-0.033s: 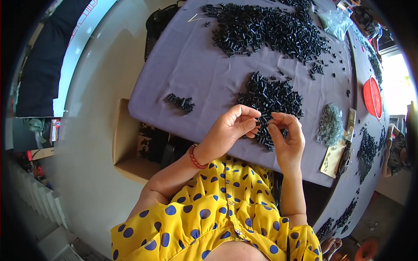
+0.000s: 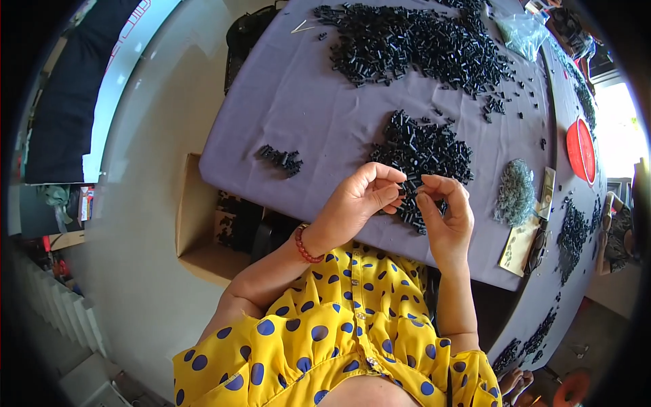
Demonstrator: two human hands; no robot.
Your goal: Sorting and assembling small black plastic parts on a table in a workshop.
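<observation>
My left hand (image 2: 367, 198), a red bead bracelet at its wrist, is closed in a pinch on a small black piece (image 2: 401, 192), mostly covered by the fingers. Close beside it, my right hand (image 2: 447, 211) pinches thumb against forefinger; what lies between those tips is too small to make out. The two hands face each other, slightly apart, over the near side of a heap of small black tube-like pieces (image 2: 427, 146). A little cluster of similar black pieces (image 2: 280, 160) lies to the left on the purple-grey cloth (image 2: 234, 129).
A far larger spread of black pieces (image 2: 407, 44) covers the back. On the right are a tangled grey-green bundle (image 2: 515, 193), a yellowish card (image 2: 518, 248), glasses (image 2: 536, 252), a red basket (image 2: 580, 150) and a clear bag (image 2: 522, 35). An open cardboard box (image 2: 193, 251) stands below the table's left edge.
</observation>
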